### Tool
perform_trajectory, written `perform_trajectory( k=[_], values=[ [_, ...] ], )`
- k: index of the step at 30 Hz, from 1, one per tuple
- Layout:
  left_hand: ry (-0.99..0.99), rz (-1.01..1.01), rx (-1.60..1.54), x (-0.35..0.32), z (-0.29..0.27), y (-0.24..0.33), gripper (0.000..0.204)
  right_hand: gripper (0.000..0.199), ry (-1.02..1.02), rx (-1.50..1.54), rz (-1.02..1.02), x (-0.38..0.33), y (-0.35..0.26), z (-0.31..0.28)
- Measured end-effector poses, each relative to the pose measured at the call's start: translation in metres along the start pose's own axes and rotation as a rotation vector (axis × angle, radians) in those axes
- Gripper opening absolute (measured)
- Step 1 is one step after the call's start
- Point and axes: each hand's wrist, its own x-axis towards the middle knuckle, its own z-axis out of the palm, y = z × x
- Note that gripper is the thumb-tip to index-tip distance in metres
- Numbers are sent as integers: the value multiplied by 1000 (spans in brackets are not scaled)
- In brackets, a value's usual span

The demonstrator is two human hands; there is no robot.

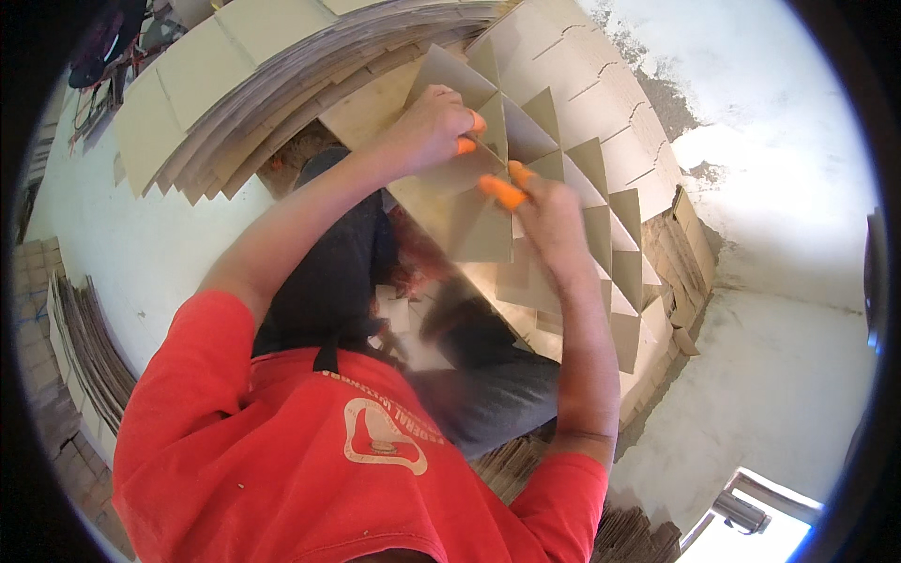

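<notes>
gripping a folded cardboard sheet (469,220), the left hand (427,127) pinches its top edge while the right hand (549,211) pinches beside the slotted cardboard dividers (610,216).

The left hand (434,127) covers part of the cardboard sheet (460,211) it grips, so its palm side and lower fingers are hidden. The right hand (547,211) is blurred, and its orange-capped fingers (502,191) smear into the sheet. The folded dividers (601,216) overlap, each hiding the next. The stack of flat cardboard (216,103) runs out of view at the top. The lap beneath is blurred and dark.
</notes>
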Motion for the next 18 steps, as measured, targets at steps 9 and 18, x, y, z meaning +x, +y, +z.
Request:
perform_trajectory(
  k=[9, 18],
  values=[
    [-263, 328, 26, 54, 23, 49, 87, 53, 57, -221, 525, -50, 179, -47],
    [-740, 268, -48, 132, 47, 41, 27, 49, 181, -192, 125, -88, 108, -9]
  ],
)
